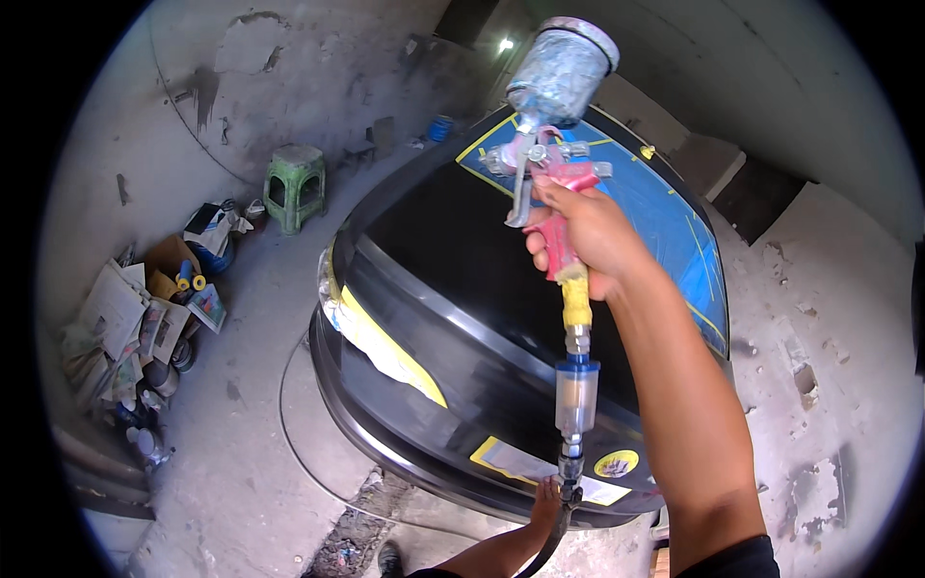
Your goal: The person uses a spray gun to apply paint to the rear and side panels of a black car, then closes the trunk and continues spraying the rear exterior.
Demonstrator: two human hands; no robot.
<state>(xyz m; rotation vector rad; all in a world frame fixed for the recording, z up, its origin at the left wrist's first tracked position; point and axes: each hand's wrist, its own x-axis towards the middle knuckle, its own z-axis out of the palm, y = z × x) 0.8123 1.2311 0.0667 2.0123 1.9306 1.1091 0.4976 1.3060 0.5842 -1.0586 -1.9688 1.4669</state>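
Observation:
My right hand (590,229) is wrapped round the red handle of a spray gun (564,173), with fingers about its trigger. On top of the gun sits a paint-stained cup (564,75). Below the handle hang yellow tape, a clear inline air filter (576,395) and a dark hose (556,539). My left hand (546,496) is low down beside the hose coupling; its fingers are partly hidden, so its grip is unclear. Behind the gun stands a dark car (434,260), its window masked with blue film (665,231) and its lamp with white paper and yellow tape (381,337).
A green stool (295,188) stands by the left wall, with a blue can (439,128) farther back. Newspapers (114,308), tape rolls (198,282) and cans are heaped at left. A thin hose (286,424) curves over the floor near a rough trench (352,530).

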